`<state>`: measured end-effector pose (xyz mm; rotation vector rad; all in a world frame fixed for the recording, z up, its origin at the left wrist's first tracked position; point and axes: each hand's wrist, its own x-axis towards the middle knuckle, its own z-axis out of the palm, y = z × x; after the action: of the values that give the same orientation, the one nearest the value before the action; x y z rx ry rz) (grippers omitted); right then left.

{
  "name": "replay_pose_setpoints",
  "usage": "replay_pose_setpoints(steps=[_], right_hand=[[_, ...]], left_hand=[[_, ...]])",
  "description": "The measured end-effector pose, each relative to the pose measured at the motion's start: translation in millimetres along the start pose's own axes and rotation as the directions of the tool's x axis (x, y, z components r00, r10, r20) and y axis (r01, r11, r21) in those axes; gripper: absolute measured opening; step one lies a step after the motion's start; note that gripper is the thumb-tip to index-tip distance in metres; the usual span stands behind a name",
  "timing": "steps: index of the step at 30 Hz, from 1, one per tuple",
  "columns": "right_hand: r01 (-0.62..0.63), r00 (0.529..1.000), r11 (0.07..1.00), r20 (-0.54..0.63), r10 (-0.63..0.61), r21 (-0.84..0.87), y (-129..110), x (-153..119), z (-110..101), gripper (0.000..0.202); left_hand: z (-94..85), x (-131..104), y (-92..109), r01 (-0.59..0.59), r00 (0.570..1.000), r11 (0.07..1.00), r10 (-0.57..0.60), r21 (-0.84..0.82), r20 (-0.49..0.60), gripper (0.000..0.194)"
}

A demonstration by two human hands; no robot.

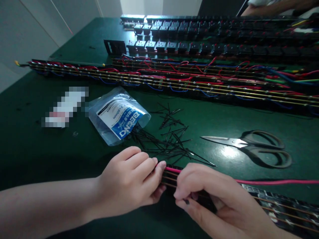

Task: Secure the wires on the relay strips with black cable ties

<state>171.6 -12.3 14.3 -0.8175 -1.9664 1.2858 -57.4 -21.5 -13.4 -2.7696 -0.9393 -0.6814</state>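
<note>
Red wire (274,182) near black-handled scissors (242,142)

A dark green tabletop (37,156) carries a clear plastic bag with a blue-and-white label (117,116) left of centre, its mouth facing right and near, with black cable ties (171,145) spilling out in a loose heap. Right of the heap lies a pair of dark-handled scissors (245,143), blades pointing left, while a pixelated white-and-red item (67,106) lies left of the bag. Across the far part stretch long wired strips with brass-coloured bars (154,79), and beyond them rows of black socket strips (171,46).
</note>
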Motion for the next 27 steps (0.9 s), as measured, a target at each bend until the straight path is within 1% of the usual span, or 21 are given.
replay_pose_setpoints(steps=[2,5,8,10,12,14,16,18,21,25,27], right_hand=[[-0.01,1.0,0.999,0.016,0.01,0.053,7,1,0,0.018],[-0.023,1.0,0.994,0.017,0.022,0.104,15,2,-4,0.014],[0.005,1.0,0.994,0.006,-0.005,0.111,18,3,-9,0.013],[0.026,0.999,0.994,0.034,-0.029,0.103,17,5,-11,0.015],[0.039,0.998,0.994,0.046,-0.044,0.104,16,6,-12,0.016],[0.038,0.998,0.992,0.035,-0.043,0.116,16,6,-12,0.016],[0.043,0.999,0.991,0.019,-0.045,0.125,16,6,-11,0.016],[0.042,0.999,0.993,0.012,-0.043,0.113,16,6,-11,0.016],[0.027,1.0,0.996,0.003,-0.027,0.085,16,5,-11,0.019],[0.021,1.0,0.997,0.011,-0.022,0.07,14,6,-10,0.017],[0.024,0.999,0.999,0.03,-0.025,0.037,13,8,-10,0.017]], left_hand=[[-0.1,1,-1,-0.008,1.0,1.0,0.009,0.009,-0.014,0.027],[2.2,1,-5,0.002,0.999,0.998,-0.004,-0.057,-0.036,0.027],[5.8,-1,-8,0.048,0.999,0.99,-0.05,-0.13,-0.013,0.028],[8.7,-2,-10,0.095,0.995,0.977,-0.095,-0.19,0.011,0.03],[11.8,-4,-11,0.166,0.986,0.944,-0.163,-0.287,0.035,0.031],[14.7,-5,-11,0.234,0.972,0.891,-0.221,-0.389,0.077,0.032],[16.6,-6,-12,0.264,0.964,0.85,-0.242,-0.455,0.107,0.033],[16.9,-6,-13,0.26,0.965,0.833,-0.236,-0.488,0.112,0.033],[14.9,-5,-14,0.233,0.972,0.831,-0.219,-0.505,0.089,0.03],[10.5,-5,-15,0.144,0.988,0.871,-0.154,-0.47,0.018,0.015],[8.5,-6,-15,0.101,0.994,0.893,-0.111,-0.439,0.003,0.007]])
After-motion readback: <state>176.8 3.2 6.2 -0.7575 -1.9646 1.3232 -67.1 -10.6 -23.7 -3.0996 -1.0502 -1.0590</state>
